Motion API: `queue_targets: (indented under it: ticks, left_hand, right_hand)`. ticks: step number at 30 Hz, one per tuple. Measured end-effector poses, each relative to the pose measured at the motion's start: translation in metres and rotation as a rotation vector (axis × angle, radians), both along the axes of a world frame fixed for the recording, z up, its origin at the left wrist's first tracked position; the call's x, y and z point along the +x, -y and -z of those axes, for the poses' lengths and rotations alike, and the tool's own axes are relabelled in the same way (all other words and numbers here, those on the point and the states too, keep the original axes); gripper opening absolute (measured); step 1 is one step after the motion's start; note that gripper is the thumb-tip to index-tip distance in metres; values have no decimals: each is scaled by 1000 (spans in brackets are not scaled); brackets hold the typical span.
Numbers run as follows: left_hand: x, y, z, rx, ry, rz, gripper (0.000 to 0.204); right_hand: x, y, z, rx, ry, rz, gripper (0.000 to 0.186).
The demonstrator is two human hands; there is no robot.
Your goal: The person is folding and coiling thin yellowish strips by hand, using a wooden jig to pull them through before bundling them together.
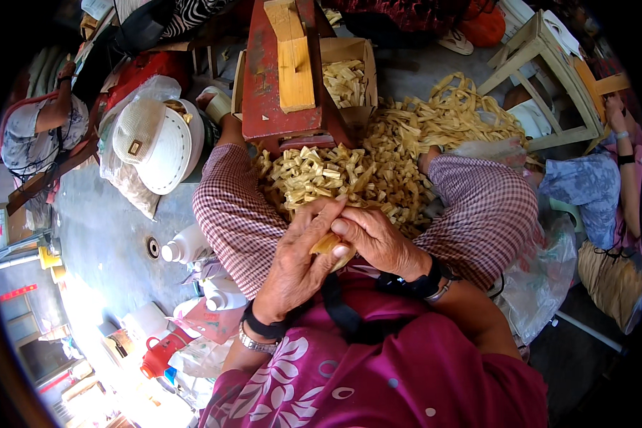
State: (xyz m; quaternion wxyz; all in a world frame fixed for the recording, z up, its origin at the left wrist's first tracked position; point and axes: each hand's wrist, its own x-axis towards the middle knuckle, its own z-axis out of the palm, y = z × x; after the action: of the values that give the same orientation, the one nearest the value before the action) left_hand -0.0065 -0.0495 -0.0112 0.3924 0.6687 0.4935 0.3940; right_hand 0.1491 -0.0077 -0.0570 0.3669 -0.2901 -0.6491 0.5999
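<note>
You're gripping a yellowish strip [325, 244].
Your left hand [301, 241] and right hand [379, 237] are clasping it; a slackening grip could be letting it slip onto the heap of pieces [310, 178].

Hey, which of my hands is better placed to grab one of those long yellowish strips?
Probably your right hand: the long strips lie ahead on its side; your left hand would reach across. Both hands are on the yellow piece now.
</note>
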Motion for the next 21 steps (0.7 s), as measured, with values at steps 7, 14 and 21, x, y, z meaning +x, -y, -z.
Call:
queue_targets:
  ticks: [7,14,21]
  left_hand:
    - [4,2,20,-399,406,-73,41]
    - [-7,-3,29,-624,922,129,52]
    - [-12,-13,41,-768,1255,216,50]
  right_hand:
    - [3,-4,-19,-23,123,158,25]
    - [12,-5,-18,71,299,211,34]
    - [21,-3,-8,-117,177,197,33]
